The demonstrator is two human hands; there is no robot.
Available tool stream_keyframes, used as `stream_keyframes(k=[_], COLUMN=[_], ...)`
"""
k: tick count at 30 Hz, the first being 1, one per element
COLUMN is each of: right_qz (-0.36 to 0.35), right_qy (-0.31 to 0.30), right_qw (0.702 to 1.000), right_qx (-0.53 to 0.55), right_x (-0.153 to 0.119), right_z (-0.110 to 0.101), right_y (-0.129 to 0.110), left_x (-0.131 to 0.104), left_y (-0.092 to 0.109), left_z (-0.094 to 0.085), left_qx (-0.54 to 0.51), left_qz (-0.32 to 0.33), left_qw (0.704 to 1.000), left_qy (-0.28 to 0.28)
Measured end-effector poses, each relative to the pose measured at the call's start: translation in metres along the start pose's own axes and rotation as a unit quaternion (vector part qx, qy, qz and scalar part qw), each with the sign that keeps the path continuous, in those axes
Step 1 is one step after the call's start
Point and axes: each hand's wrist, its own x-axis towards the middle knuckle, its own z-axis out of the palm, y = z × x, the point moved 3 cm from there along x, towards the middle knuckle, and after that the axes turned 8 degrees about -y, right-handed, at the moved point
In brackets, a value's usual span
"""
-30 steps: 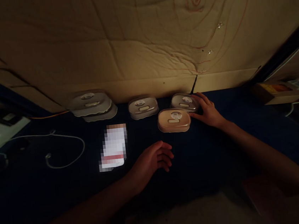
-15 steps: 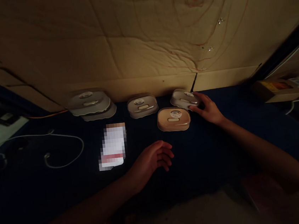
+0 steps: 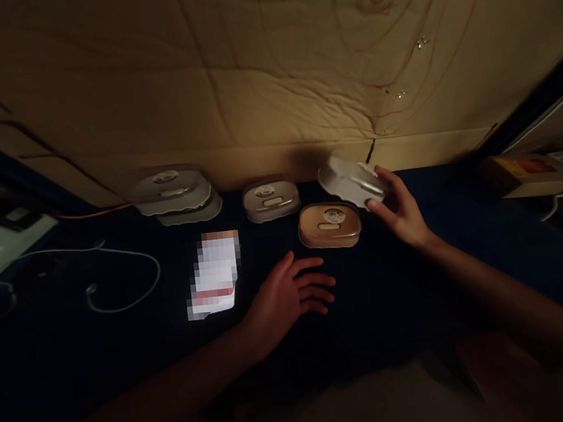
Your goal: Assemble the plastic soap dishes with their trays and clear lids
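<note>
My right hand (image 3: pixel 405 211) grips the right end of a grey oval plastic container (image 3: pixel 347 180), which is tilted and raised at the back right, blurred by motion. Just in front of it, a tan container (image 3: pixel 330 226) of the same shape lies on the dark blue table, its round label and pale slot facing up. My left hand (image 3: pixel 289 287) is held with fingers spread and nothing in it, nearest to the tan container. Another grey container (image 3: pixel 271 200) rests further left. At the back left, one grey container (image 3: pixel 169 190) sits stacked on another.
A bright, pixelated phone-like rectangle (image 3: pixel 215 272) lies left of my left hand. White cable (image 3: pixel 153 258) loops at the left. An open cardboard box (image 3: pixel 529 175) stands at the right. A creased brown sheet (image 3: pixel 270 98) with drawn lines rises behind the table (image 3: pixel 397 306).
The grey container in my right hand has been lifted and tilted. My left hand's fingers have spread wider.
</note>
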Motion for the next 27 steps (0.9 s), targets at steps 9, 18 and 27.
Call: stream_keyframes(k=[9,18,27], right_qz=[-0.157,-0.131,-0.125], right_qy=[-0.309,-0.364,-0.377], right_qw=[0.936,0.921,0.917], right_qx=[-0.067,-0.052,-0.045], right_x=[-0.05,-0.051,-0.051], right_z=[0.032,0.043,0.039], right_y=[-0.092,-0.082,-0.082], left_x=[-0.004,0.001,-0.007], left_y=[0.007,-0.007,0.04], left_z=[0.006,-0.006,-0.003], left_qx=[-0.079,0.008,0.448], left_qz=[0.042,-0.024,0.106], left_qw=[0.995,0.991,0.874], left_qy=[0.038,0.132,0.154])
